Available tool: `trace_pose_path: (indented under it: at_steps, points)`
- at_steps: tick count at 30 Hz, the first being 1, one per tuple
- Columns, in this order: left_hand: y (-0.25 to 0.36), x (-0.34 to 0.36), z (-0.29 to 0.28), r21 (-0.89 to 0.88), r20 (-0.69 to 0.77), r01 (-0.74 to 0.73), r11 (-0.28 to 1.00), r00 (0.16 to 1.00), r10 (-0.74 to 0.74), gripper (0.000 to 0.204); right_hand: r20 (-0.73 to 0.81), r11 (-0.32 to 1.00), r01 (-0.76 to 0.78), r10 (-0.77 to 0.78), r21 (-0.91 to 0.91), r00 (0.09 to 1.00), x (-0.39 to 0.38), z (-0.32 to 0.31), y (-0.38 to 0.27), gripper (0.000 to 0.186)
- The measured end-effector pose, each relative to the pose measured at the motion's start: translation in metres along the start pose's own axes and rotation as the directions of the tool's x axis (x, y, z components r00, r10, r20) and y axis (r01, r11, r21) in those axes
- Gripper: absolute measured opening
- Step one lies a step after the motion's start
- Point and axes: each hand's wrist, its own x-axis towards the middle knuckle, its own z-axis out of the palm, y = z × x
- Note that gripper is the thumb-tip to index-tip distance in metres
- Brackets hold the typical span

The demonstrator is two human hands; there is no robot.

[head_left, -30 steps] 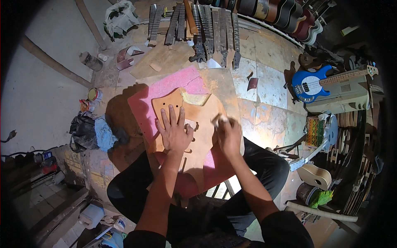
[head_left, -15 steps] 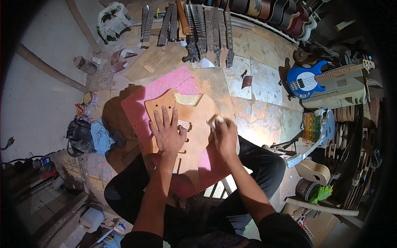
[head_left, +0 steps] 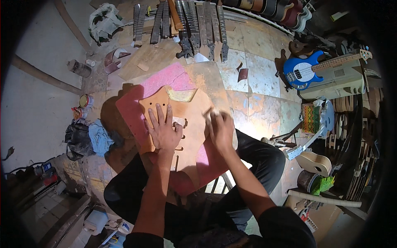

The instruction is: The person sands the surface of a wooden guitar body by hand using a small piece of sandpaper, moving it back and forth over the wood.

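Workshop floor, tiled and cluttered: row of guitar necks well beyond the fingertips, blue bass guitar off to the right. Pink pad sits on the lap, probably as cushion and non-slip backing. Unfinished wooden guitar body lies flat on it, directly under both hands. Left hand: fingers spread, palm pressed flat on the wood, holding nothing — looks like a clamp against sliding. Right hand: fingers curled shut around a small pale sanding block, pressed at the body's right edge just past the knuckles.
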Motion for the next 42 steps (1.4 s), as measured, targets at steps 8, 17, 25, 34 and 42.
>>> trace_pose_path:
  at_steps: [8,17,25,34,42]
  points:
    - [-0.004,-0.003,0.007,0.017,-0.044,-0.007,1.0,0.999,0.008,0.074,-0.037,0.999,0.002,0.0,0.044,0.999,0.041,0.021,0.012,0.033]
    - [0.011,0.0,0.002,-0.033,0.012,-0.02,0.999,1.0,0.02,0.078,-0.076,0.999,-0.027,0.03,0.032,0.997,0.068,0.012,0.013,0.034]
    - [-0.006,-0.003,0.0,-0.002,0.007,-0.004,1.0,1.0,0.004,0.077,0.042,0.998,0.009,-0.011,0.056,0.999,-0.018,-0.007,0.011,0.036]
    - [0.008,0.002,0.001,-0.012,0.016,-0.016,1.0,1.0,0.016,0.077,0.019,0.994,-0.078,0.076,0.072,0.997,0.092,0.018,0.017,0.036]
    - [-0.003,-0.003,0.0,-0.004,0.009,0.018,1.0,1.0,-0.018,0.078,0.021,0.999,0.018,-0.019,0.044,1.0,-0.004,-0.007,0.014,0.037]
